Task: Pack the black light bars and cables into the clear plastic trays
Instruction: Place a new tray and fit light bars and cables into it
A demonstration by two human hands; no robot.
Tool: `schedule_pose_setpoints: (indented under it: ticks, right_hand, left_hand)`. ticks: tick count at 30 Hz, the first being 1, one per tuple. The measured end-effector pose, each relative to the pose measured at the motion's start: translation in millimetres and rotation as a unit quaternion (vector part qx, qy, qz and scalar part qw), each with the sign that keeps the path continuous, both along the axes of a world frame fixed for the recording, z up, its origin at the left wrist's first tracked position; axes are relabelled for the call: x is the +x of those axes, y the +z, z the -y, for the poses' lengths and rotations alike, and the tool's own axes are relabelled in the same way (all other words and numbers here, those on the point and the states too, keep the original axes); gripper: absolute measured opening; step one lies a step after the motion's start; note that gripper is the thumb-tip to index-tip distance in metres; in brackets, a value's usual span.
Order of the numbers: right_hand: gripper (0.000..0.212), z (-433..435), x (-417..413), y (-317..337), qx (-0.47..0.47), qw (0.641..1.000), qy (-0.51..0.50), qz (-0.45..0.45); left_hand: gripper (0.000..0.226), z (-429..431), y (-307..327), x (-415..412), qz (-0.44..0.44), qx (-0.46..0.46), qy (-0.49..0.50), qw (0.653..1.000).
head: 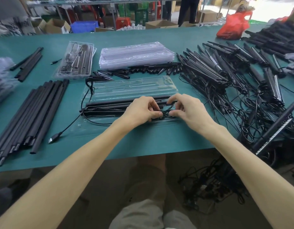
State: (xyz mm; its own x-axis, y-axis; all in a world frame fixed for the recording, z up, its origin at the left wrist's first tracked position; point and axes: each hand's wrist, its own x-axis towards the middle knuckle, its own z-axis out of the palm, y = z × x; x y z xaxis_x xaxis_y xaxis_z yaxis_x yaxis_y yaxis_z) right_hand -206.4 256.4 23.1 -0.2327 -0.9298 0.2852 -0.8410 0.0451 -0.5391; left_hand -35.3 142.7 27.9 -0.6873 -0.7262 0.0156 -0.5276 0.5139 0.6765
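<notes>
The clear plastic tray (131, 87) lies near the front edge of the bench (143, 142), with black light bars (109, 104) seated in it. The left grip (143, 109) and right grip (187, 109) both pinch the thin cable (165, 113) over the tray's right end. The cable is probably light, limp and springy, so hold the coil itself. The bars look rigid.

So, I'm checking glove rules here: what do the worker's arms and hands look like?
The left forearm and right forearm are bare, with no sleeves in view. The left hand and right hand are ungloved; no watch, bracelet or ring shows.
</notes>
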Motion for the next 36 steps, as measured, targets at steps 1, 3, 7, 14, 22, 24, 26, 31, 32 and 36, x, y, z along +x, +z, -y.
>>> schedule_pose_setpoints:
  ticks: [1,3,7,14,22,24,26,31,32,36]
  right_hand:
    - [0.014,1,1,-2,-0.004,1.0,-0.005,-0.012]
    - [0.013,1,3,-6,-0.015,1.0,-0.023,-0.015]
    - [0.015,-1,6,-13,-0.029,0.999,-0.043,0.009]
    - [0.016,5,5,-4,0.02,0.999,-0.032,-0.035]
    - [0.021,18,-1,12,0.115,0.993,-0.019,-0.033]
    - [0.021,19,0,14,0.124,0.991,-0.021,-0.044]
    - [0.021,18,0,14,0.123,0.991,-0.021,-0.054]
    - [0.022,17,-1,14,0.124,0.991,-0.007,-0.041]
    - [0.023,17,-1,15,0.125,0.991,-0.003,-0.04]
    - [0.025,18,-2,11,0.118,0.992,-0.005,-0.037]
  left_hand:
    - [0.018,1,0,0,0.002,0.002,-0.002,1.0]
    - [0.019,3,1,-1,0.005,0.007,-0.007,1.0]
    - [0.021,4,1,-1,0.007,0.01,-0.011,1.0]
    - [0.023,3,5,-3,0.02,0.0,-0.013,1.0]
    - [0.024,-2,6,-4,0.031,-0.013,-0.004,0.999]
    - [0.024,-4,5,-2,0.022,-0.014,-0.002,1.0]
    - [0.022,-7,5,2,-0.004,-0.005,-0.007,1.0]
    - [0.006,-2,12,27,-0.11,-0.02,-0.002,0.994]
    - [0.006,3,15,36,-0.118,-0.052,0.019,0.992]
    - [0.016,35,20,81,-0.078,-0.204,0.151,0.964]
